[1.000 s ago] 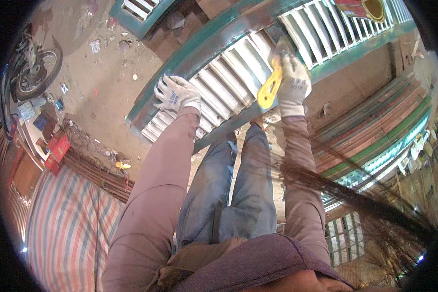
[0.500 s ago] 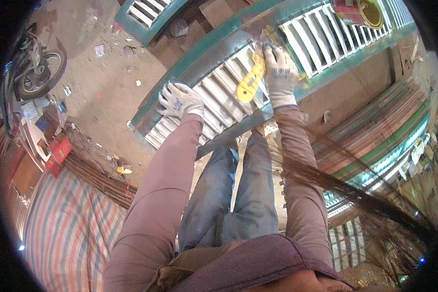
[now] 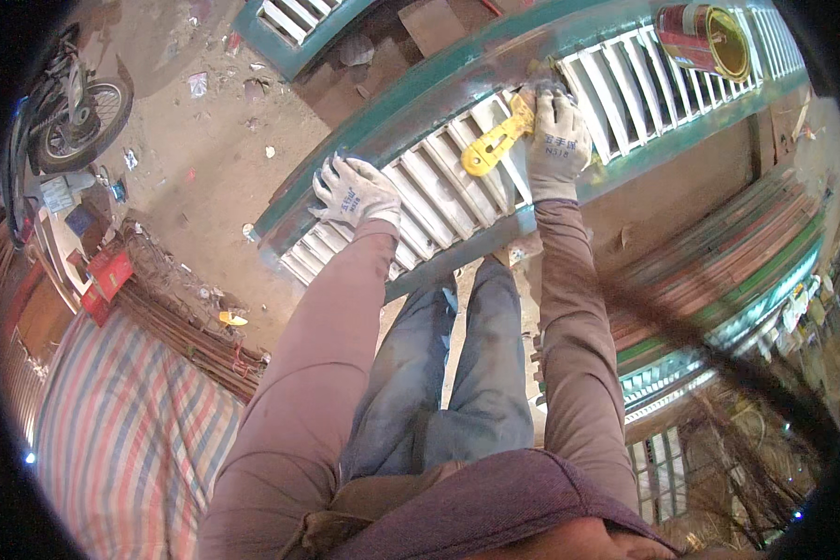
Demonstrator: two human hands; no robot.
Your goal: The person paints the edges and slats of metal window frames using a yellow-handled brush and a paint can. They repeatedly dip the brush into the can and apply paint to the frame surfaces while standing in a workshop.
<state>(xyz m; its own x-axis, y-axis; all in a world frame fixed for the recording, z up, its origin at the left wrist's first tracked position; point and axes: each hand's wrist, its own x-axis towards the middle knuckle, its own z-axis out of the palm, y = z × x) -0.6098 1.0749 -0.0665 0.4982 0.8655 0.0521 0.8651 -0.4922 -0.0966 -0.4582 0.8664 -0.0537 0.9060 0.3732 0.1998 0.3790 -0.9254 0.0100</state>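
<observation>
A teal louvred shutter (image 3: 495, 229) with white slats lies across in front of my legs. My left hand (image 3: 357, 192), in a pale work glove, rests on its left end with the fingers apart and holds nothing. Near the shutter's middle bar, my gloved right hand (image 3: 557, 135) is closed round the upper end of a yellow scraper-like tool (image 3: 497, 147). The slotted end of that tool points down and left over the slats. Its other end is hidden by my fingers at the brownish, patchy part of the frame.
A red can (image 3: 689, 35) sits on the shutter's far right slats. Another teal shutter (image 3: 294, 58) lies beyond. A motorbike (image 3: 79, 121) stands at left, near a red box (image 3: 108, 285) and striped sheeting (image 3: 140, 429). Long boards (image 3: 728, 271) are stacked at right.
My right hand and the yellow tool have shifted slightly right in the view. The tool's slotted end has swung up, so it lies flatter. My left hand keeps its place on the shutter.
</observation>
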